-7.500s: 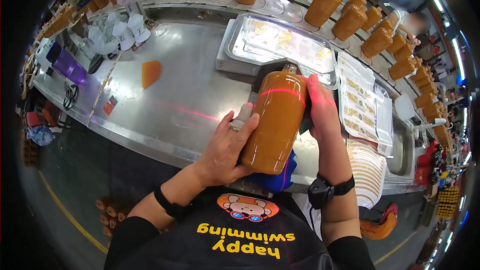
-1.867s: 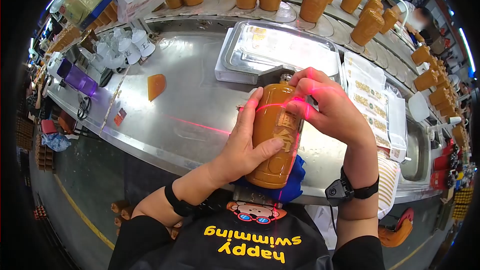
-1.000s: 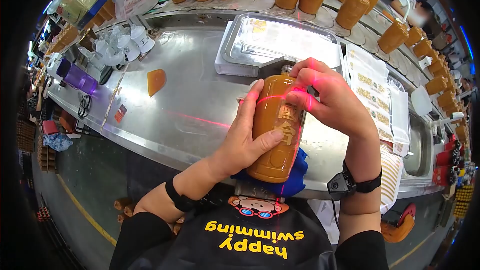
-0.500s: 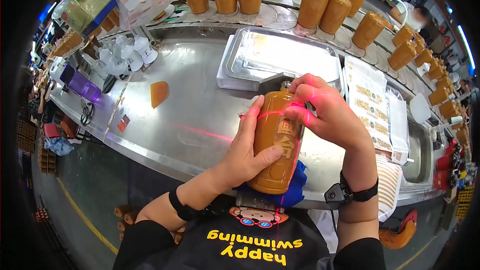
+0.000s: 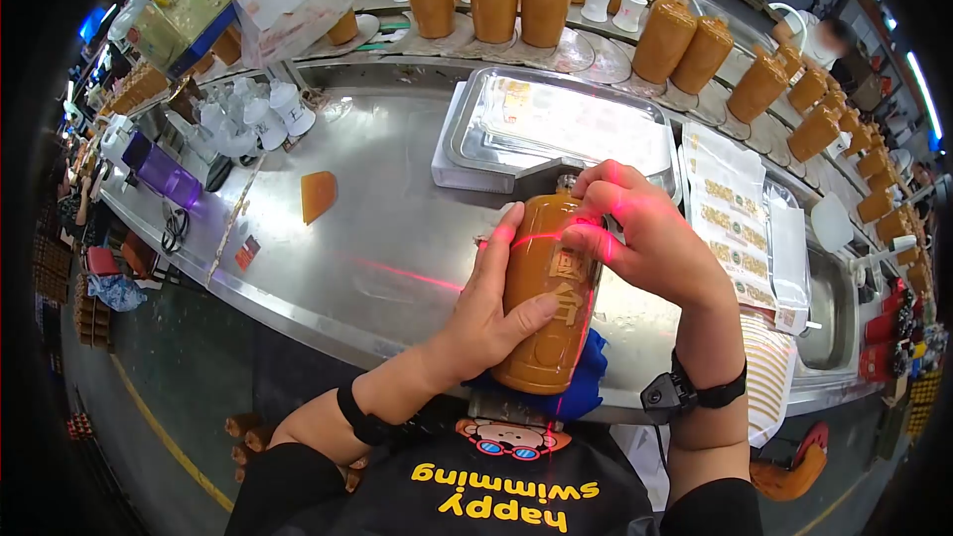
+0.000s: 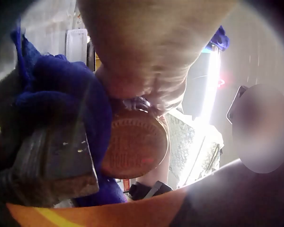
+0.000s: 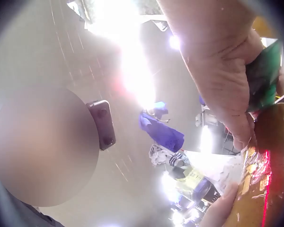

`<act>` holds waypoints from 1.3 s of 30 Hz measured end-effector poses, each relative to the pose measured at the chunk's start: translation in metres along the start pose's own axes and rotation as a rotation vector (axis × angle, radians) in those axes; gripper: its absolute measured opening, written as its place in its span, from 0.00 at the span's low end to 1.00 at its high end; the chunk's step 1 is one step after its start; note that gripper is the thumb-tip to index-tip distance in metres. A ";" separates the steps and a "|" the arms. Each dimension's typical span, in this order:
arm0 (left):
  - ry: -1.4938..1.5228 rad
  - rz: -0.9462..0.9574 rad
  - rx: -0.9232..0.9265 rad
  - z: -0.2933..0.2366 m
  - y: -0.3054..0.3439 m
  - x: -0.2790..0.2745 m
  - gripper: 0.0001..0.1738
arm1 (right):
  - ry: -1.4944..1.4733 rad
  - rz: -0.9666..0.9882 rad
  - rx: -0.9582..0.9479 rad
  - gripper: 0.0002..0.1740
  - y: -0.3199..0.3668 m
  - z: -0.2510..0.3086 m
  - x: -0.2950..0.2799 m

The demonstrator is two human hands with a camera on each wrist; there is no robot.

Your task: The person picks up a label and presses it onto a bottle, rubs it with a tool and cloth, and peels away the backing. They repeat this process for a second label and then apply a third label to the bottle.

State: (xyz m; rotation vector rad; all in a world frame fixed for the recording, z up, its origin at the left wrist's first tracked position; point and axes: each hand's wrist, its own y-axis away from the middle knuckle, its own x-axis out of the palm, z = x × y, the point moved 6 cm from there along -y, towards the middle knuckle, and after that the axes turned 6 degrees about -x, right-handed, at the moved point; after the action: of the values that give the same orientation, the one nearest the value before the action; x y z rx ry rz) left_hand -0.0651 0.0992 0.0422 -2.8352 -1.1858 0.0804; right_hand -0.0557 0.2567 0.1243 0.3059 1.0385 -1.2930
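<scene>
Left hand (image 5: 483,310) cups while right hand (image 5: 645,228) curls

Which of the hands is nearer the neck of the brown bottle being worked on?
Right. The right hand is close beside the neck of the bottle; the left hand holds the body, lower down.

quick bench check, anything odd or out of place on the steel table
A ragged brownish line, perhaps residue, crosses the steel table, unlike the smooth metal beside it. The small red card lying alone nearby may be stray.
</scene>
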 end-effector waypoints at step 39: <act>0.030 -0.148 -0.006 -0.002 -0.019 -0.010 0.41 | -0.148 -0.458 0.198 0.30 0.065 -0.005 0.021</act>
State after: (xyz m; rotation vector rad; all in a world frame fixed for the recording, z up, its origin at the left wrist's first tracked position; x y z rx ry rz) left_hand -0.0852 0.1051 0.0463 -2.7326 -1.3871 0.0264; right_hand -0.0016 0.2667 0.0827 0.1188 0.8824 -1.8092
